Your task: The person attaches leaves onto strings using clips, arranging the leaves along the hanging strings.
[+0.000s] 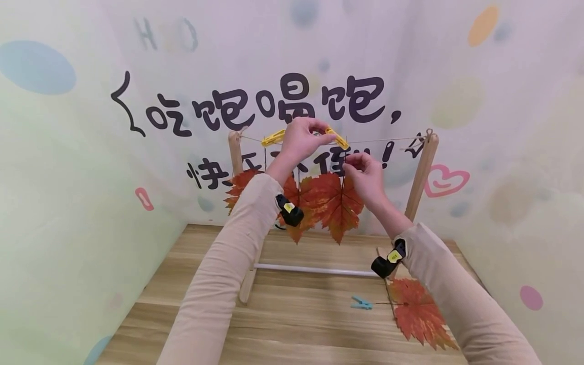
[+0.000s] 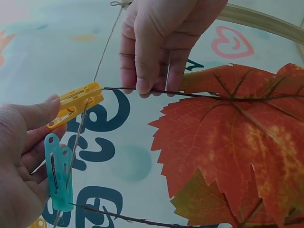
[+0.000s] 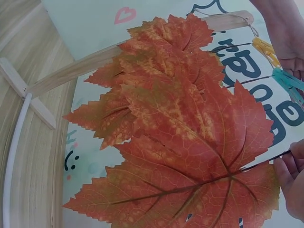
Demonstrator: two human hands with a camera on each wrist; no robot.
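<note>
My left hand (image 1: 303, 139) pinches a yellow clothespin (image 2: 78, 102) between thumb and fingers, the clip lying across a thin string (image 2: 102, 57). My right hand (image 1: 367, 177) pinches the dark stem of an orange-red maple leaf (image 3: 213, 185), just below that clip. The stem's upper end meets the clothespin's tip. Beside my left hand, a teal clothespin (image 2: 59, 175) sits on the string with another leaf stem at its end. Another yellow clothespin (image 1: 274, 138) is farther left on the string. Several leaves hang overlapping beneath; my left forearm partly hides them in the head view.
The string is tied between two wooden posts (image 1: 421, 177), joined low down by a white rod (image 1: 319, 270). On the wooden table (image 1: 292, 329) lie a blue clothespin (image 1: 362, 303) and a loose maple leaf (image 1: 420, 312), near my right forearm. A printed cloth backdrop stands behind.
</note>
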